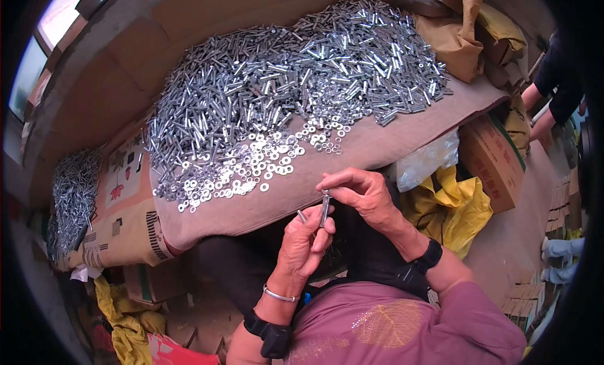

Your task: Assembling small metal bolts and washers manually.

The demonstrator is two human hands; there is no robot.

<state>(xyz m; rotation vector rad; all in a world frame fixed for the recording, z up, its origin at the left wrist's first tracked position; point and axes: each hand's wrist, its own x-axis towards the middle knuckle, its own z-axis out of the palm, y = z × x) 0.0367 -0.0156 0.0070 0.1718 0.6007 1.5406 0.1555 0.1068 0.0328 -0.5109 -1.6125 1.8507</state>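
Note:
My left hand (pixel 302 242) is closed around a silver anchor bolt (pixel 325 211), held upright between thumb and fingers. A second short metal rod (pixel 302 216) sticks out of the same hand, near the thumb. At the upper end of the bolt, my right hand (pixel 362 194) pinches a small metal ring (pixel 325 193) with thumb and forefinger; whether it is a nut or a washer is too small to tell. Both hands are just in front of the table edge, over my lap. Beyond them lie loose flat washers (pixel 264 160) and small nuts (pixel 333 104).
A large heap of metal anchor bolts (pixel 251 82) covers the cloth-topped table (pixel 377 145). A smaller heap (pixel 72 195) lies at the left. To the right are a yellow bag (pixel 450 208), clear plastic (pixel 428 157) and a carton (pixel 494 160). Another person's arms (pixel 541 120) show at far right.

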